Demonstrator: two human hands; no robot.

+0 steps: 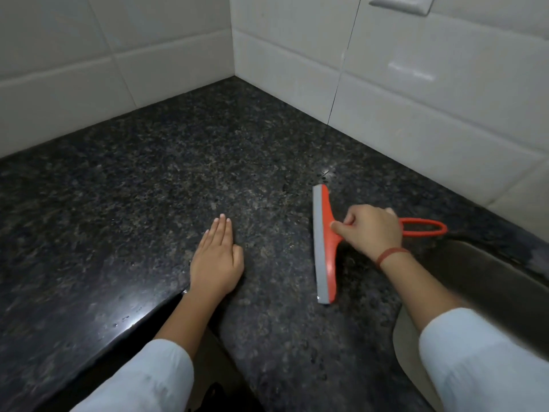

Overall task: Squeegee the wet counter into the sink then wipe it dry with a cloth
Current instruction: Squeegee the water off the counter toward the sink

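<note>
An orange squeegee (326, 242) with a grey rubber blade rests blade-down on the dark speckled granite counter (184, 162), right of centre. My right hand (371, 231) is closed around its handle, whose loop end sticks out to the right. My left hand (217, 263) lies flat on the counter, palm down and fingers together, holding nothing. The rim of a dark sink (487, 281) shows at the right edge, just behind my right wrist. No cloth is in view.
White tiled walls (416, 93) meet in a corner behind the counter. A white switch plate (401, 3) sits high on the right wall. The counter's front edge (127, 322) runs diagonally at lower left, with the floor below it.
</note>
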